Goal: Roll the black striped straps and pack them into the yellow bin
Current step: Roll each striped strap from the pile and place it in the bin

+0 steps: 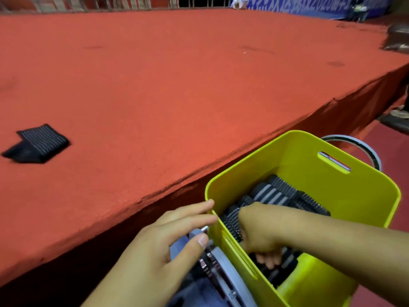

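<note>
The yellow bin (345, 187) sits at the lower right, beside the red table's edge, with several rolled black striped straps (276, 193) packed inside. My right hand (259, 233) reaches down into the bin, its fingers curled round a rolled strap (231, 220) near the bin's near wall; the fingertips are partly hidden. My left hand (168, 242) touches the bin's near corner with straight fingers. One folded black striped strap (37, 144) lies flat on the table at the far left.
The red felt-covered table (177, 85) fills most of the view, its edge running diagonally past the bin. Grey wheelchair wheels (228, 278) show below and behind the bin. A dark object (398, 38) lies at the table's far right corner.
</note>
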`<state>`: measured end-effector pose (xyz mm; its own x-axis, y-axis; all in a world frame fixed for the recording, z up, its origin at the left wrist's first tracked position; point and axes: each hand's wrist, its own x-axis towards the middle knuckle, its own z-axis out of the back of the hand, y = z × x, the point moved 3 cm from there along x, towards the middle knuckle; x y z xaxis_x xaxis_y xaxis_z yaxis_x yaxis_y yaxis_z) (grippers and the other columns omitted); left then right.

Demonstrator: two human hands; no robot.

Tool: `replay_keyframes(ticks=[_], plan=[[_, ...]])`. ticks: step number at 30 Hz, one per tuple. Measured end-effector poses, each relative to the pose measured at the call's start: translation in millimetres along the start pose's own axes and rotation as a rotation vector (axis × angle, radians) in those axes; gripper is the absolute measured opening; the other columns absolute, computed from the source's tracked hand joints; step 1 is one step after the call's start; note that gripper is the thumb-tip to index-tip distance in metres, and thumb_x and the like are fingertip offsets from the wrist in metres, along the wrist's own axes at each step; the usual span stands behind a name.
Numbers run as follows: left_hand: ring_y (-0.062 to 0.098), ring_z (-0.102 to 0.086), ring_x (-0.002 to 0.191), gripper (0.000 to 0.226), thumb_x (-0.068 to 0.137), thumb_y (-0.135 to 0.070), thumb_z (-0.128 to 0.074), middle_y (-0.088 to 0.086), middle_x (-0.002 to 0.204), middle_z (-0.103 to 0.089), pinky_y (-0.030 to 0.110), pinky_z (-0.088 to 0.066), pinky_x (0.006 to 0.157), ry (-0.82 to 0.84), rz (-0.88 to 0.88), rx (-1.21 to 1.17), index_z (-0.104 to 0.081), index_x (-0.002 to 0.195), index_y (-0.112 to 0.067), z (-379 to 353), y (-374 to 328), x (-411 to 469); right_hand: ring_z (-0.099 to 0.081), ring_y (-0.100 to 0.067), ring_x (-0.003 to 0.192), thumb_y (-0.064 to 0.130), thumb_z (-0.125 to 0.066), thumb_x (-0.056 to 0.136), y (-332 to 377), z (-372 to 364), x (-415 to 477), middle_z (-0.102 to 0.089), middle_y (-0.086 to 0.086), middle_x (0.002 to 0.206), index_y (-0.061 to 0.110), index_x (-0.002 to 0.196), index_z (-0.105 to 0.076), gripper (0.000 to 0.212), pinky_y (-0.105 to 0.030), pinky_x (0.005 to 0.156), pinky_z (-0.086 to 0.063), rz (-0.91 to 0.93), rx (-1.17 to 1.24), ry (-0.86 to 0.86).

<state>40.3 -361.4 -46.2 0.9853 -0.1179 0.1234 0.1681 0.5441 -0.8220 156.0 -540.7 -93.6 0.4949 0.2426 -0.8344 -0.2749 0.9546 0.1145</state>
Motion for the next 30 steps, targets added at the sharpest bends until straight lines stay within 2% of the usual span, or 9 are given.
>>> replay_keyframes(ticks=[3, 6, 10, 12, 13, 16, 20, 26, 30], plan=[[-0.020, -0.045, 0.129, 0.026, 0.097, -0.036, -0.061, -0.047, 0.132, -0.053, -0.003, -0.028, 0.100, -0.048, -0.009, 0.011, -0.071, 0.116, -0.050, 16, 8, -5, -0.066, -0.024, 0.049, 0.038, -0.050, 0.108, -4, 27, -31, -0.071, -0.007, 0.060, 0.004, 0.082, -0.065, 0.045, -0.029, 0.047, -0.055, 0.094, 0.222, -0.198], [-0.015, -0.050, 0.128, 0.027, 0.100, -0.025, -0.063, -0.043, 0.129, -0.057, 0.001, -0.031, 0.101, -0.186, 0.027, 0.070, -0.073, 0.117, -0.045, 48, 24, -16, -0.053, -0.021, 0.034, 0.040, -0.057, 0.103, 5, 54, -66, -0.059, -0.008, 0.049, 0.004, 0.080, -0.059, 0.043, -0.026, 0.035, -0.043, 0.242, 0.468, -0.371], [-0.008, -0.055, 0.127, 0.024, 0.101, -0.024, -0.063, -0.034, 0.127, -0.064, 0.007, -0.036, 0.102, -0.340, 0.049, 0.100, -0.075, 0.116, -0.037, 92, 45, -37, -0.047, -0.021, 0.029, 0.077, -0.078, 0.065, 59, 63, -100, -0.052, -0.020, 0.044, 0.014, 0.065, -0.064, 0.064, -0.021, 0.040, -0.037, 0.467, 0.718, -0.384], [-0.005, -0.057, 0.127, 0.024, 0.099, -0.028, -0.061, -0.032, 0.127, -0.065, 0.012, -0.039, 0.103, -0.406, 0.076, 0.119, -0.075, 0.115, -0.037, 110, 60, -48, -0.047, -0.022, 0.030, 0.084, -0.081, 0.038, 90, 60, -106, -0.052, -0.021, 0.045, 0.015, 0.064, -0.066, 0.075, -0.019, 0.039, -0.036, 0.556, 0.729, -0.336], [-0.004, -0.057, 0.126, 0.023, 0.099, -0.027, -0.062, -0.032, 0.127, -0.065, 0.015, -0.040, 0.104, -0.431, 0.094, 0.134, -0.075, 0.115, -0.037, 119, 71, -54, -0.047, -0.021, 0.031, 0.086, -0.081, 0.036, 106, 58, -107, -0.054, -0.020, 0.045, 0.016, 0.066, -0.067, 0.077, -0.020, 0.038, -0.036, 0.593, 0.711, -0.315], [-0.006, -0.057, 0.124, 0.023, 0.098, -0.020, -0.067, -0.032, 0.125, -0.065, 0.020, -0.042, 0.105, -0.536, 0.180, 0.196, -0.074, 0.112, -0.037, 153, 108, -79, -0.052, -0.022, 0.038, 0.072, -0.071, 0.070, 162, 56, -112, -0.060, -0.012, 0.052, 0.020, 0.071, -0.068, 0.052, -0.025, 0.043, -0.040, 0.700, 0.595, -0.342], [-0.004, -0.057, 0.121, 0.025, 0.090, -0.021, -0.076, -0.026, 0.124, -0.065, 0.032, -0.043, 0.109, -0.746, 0.347, 0.333, -0.073, 0.107, -0.039, 201, 160, -121, -0.056, -0.021, 0.044, 0.041, -0.065, 0.091, 232, 46, -101, -0.062, -0.007, 0.056, 0.026, 0.078, -0.068, 0.020, -0.029, 0.047, -0.044, 0.841, 0.520, -0.356], [0.027, -0.044, 0.135, 0.067, 0.076, -0.037, -0.086, -0.005, 0.148, -0.049, 0.047, -0.039, 0.113, -0.980, 0.652, 0.548, -0.058, 0.138, -0.034, 268, 222, -190, -0.060, -0.019, 0.051, 0.030, -0.064, 0.098, 321, 20, -65, -0.065, -0.003, 0.062, 0.029, 0.083, -0.068, 0.016, -0.031, 0.053, -0.050, 0.976, 0.468, -0.260], [0.032, -0.026, 0.150, 0.105, 0.072, -0.055, -0.084, 0.005, 0.166, -0.026, 0.049, -0.027, 0.122, -0.941, 0.812, 0.467, -0.029, 0.159, -0.032, 291, 255, -222, -0.060, -0.019, 0.052, 0.028, -0.065, 0.099, 370, 4, -36, -0.066, 0.000, 0.063, 0.031, 0.083, -0.068, 0.016, -0.033, 0.052, -0.047, 0.988, 0.477, -0.237]])
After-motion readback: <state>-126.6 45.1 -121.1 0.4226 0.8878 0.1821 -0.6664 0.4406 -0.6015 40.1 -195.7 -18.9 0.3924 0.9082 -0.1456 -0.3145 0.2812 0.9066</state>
